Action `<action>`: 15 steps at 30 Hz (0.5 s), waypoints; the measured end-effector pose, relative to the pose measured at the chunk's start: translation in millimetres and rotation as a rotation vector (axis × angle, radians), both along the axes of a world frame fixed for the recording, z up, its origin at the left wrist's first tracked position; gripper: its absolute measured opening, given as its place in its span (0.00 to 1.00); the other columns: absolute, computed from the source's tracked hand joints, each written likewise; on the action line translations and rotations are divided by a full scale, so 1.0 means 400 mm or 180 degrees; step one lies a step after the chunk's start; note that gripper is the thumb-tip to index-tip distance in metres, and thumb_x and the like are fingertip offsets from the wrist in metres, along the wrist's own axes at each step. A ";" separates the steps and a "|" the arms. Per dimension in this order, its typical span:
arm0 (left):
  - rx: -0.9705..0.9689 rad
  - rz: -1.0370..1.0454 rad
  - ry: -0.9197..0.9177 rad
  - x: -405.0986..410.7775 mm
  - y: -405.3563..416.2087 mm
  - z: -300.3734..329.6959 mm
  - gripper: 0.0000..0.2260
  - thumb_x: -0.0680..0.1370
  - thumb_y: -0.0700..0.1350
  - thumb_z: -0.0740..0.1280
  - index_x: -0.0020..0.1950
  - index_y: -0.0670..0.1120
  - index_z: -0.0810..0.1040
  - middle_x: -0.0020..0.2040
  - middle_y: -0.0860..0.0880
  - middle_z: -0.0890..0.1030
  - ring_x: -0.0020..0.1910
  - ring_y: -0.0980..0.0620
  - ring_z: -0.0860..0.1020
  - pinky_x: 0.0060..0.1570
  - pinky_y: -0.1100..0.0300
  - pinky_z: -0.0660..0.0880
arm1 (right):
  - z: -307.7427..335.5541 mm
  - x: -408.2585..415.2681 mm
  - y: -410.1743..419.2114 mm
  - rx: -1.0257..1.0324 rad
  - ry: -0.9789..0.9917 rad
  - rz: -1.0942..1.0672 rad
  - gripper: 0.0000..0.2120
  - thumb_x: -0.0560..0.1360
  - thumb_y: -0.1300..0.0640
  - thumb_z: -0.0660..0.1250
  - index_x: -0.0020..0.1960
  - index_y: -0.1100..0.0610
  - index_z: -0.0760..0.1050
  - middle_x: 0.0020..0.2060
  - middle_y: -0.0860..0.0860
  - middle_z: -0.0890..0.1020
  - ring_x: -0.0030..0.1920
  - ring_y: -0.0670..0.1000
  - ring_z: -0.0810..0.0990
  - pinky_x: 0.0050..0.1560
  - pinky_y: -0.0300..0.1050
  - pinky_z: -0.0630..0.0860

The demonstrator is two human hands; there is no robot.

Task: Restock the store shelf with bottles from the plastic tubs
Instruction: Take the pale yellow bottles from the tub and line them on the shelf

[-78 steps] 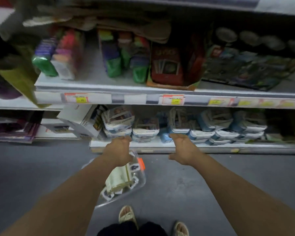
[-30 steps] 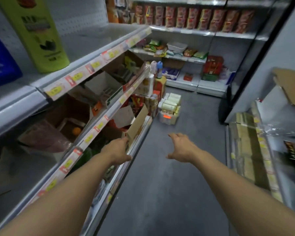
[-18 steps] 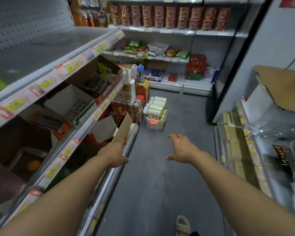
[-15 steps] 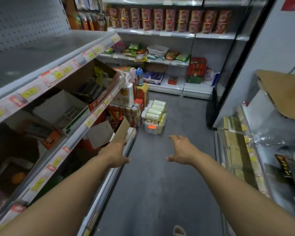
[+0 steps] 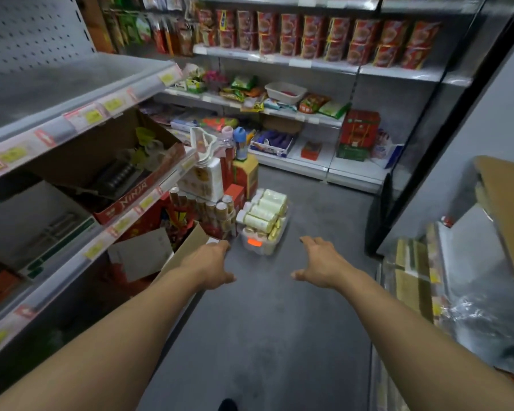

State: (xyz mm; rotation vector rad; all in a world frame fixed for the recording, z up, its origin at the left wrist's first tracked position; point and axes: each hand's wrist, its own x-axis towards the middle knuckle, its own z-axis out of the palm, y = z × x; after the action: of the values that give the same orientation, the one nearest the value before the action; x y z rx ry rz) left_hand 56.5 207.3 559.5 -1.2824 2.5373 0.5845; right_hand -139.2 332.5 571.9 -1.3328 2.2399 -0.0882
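1. Head view: both hands reach forward with nothing in them, left hand (image 5: 212,266) and right hand (image 5: 321,262) with fingers loosely spread.
2. At 12 o'clock beyond them, the plastic tub (image 5: 261,243) sits on the floor (image 5: 279,321), piled with pale bottles (image 5: 264,210) lying sideways.
3. Loaded, it probably handles heavy and its thin walls may flex; the loose top bottles could roll, so gripping opposite rims and lifting level looks best.

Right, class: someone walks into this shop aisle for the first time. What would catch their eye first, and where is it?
Probably the two bare arms reaching forward, left hand and right hand both holding nothing. Just past them on the grey floor stands a clear plastic tub heaped with pale bottles. Along the back wall, the top shelf carries a bright row of red cups.
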 end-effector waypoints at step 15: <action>0.0290 0.0236 0.0246 -0.407 -0.436 -0.059 0.25 0.73 0.55 0.71 0.66 0.48 0.69 0.63 0.47 0.75 0.59 0.46 0.75 0.53 0.56 0.72 | -0.034 -0.431 -0.416 0.0103 0.0015 -0.0087 0.42 0.73 0.45 0.69 0.77 0.56 0.50 0.75 0.56 0.57 0.75 0.57 0.56 0.71 0.51 0.62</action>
State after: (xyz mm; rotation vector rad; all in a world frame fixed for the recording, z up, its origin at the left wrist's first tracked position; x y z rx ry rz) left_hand -106.4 33.1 536.0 -1.3514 2.5009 0.7705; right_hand -311.6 166.0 558.1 -1.2869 2.2545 -0.0582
